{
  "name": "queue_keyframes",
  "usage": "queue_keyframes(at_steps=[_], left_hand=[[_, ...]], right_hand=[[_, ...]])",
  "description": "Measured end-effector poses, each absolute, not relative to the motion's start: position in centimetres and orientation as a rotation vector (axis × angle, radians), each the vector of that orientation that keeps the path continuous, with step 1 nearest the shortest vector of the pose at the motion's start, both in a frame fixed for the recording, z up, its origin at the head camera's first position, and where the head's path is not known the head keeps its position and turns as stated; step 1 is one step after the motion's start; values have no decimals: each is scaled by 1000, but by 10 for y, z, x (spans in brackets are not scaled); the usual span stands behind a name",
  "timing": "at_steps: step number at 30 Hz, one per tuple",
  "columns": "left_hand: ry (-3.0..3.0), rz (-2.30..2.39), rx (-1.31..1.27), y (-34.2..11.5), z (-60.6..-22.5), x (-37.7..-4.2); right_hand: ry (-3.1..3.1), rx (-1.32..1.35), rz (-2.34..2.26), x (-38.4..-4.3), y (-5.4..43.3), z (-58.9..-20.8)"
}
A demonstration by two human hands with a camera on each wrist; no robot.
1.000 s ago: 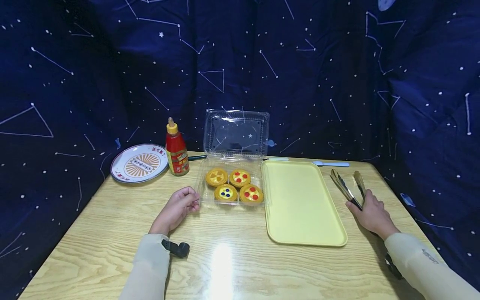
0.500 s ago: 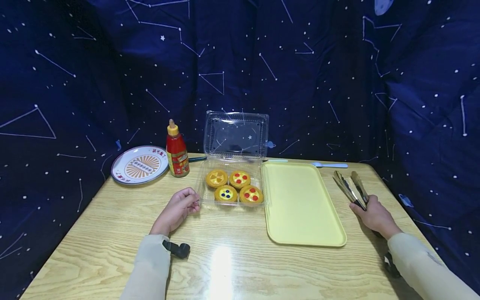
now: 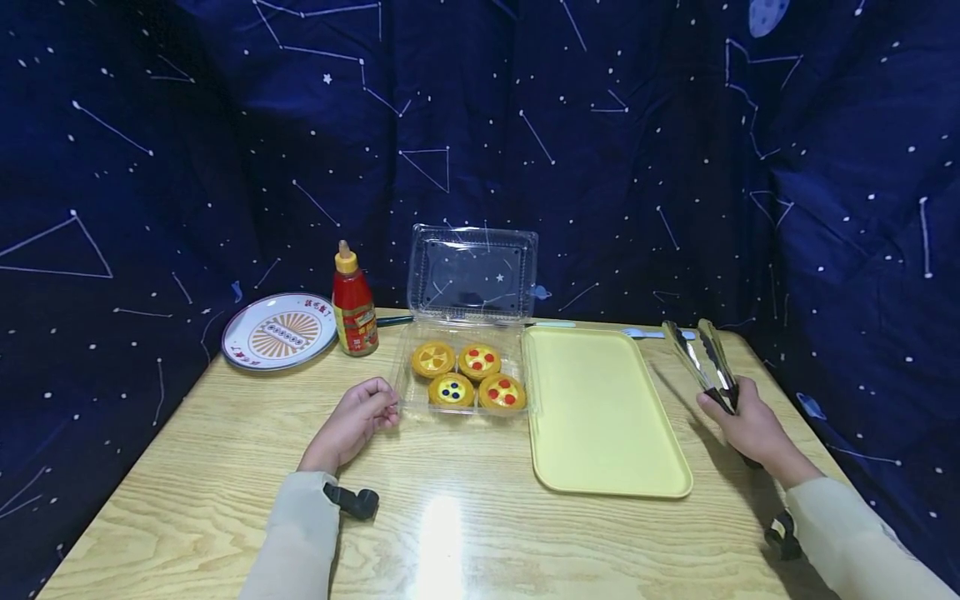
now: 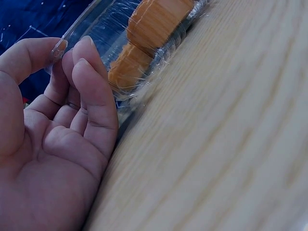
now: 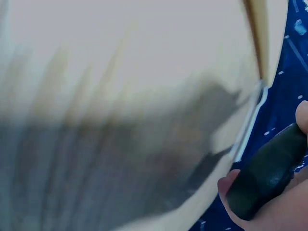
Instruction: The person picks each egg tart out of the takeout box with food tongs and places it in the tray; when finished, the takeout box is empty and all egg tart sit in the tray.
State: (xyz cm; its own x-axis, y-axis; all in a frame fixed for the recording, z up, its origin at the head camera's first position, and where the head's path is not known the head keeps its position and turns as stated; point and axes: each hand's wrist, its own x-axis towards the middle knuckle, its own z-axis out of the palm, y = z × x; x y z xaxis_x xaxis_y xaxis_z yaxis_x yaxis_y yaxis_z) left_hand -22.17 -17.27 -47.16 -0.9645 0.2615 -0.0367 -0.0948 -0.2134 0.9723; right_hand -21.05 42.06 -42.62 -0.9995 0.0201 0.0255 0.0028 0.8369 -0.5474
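At the left corner of an open clear plastic container [image 3: 474, 235], my left hand [image 3: 354, 425] pinches the rim; the left wrist view shows thumb and fingers [image 4: 96, 91] meeting at its edge. Inside lie several egg tarts [image 3: 452, 389], topped with orange wedges, red dots or dark blue dots. My right hand [image 3: 756, 432] grips food tongs [image 3: 718, 357] by the dark handle [image 5: 267, 178], with the metal arms spread and nothing between them. The tongs are lifted over the table, right of a yellow tray [image 3: 611, 417], and cast a shadow.
A patterned plate [image 3: 247, 337] and a red sauce bottle [image 3: 354, 304] stand at the back left. Behind the tray lies a pale blue fork [image 3: 641, 333], partly hidden by the tongs. A dark starry curtain [image 3: 480, 108] hangs behind the table [image 3: 375, 517].
My right hand has raised the tongs from near the tabletop, so their tips now point higher and farther back. The left hand has stayed at the container's corner.
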Motion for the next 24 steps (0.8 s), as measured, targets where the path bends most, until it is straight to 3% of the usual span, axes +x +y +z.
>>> queue_keyframes(at_steps=[16,24], left_hand=[[1820,2263,226,-174,-473,-223],[1829,2262,237,-173,-472,-223]], right_hand=[[-2791,365,703,-204,345,-395],[-2805,401,712,-198,316,-386]])
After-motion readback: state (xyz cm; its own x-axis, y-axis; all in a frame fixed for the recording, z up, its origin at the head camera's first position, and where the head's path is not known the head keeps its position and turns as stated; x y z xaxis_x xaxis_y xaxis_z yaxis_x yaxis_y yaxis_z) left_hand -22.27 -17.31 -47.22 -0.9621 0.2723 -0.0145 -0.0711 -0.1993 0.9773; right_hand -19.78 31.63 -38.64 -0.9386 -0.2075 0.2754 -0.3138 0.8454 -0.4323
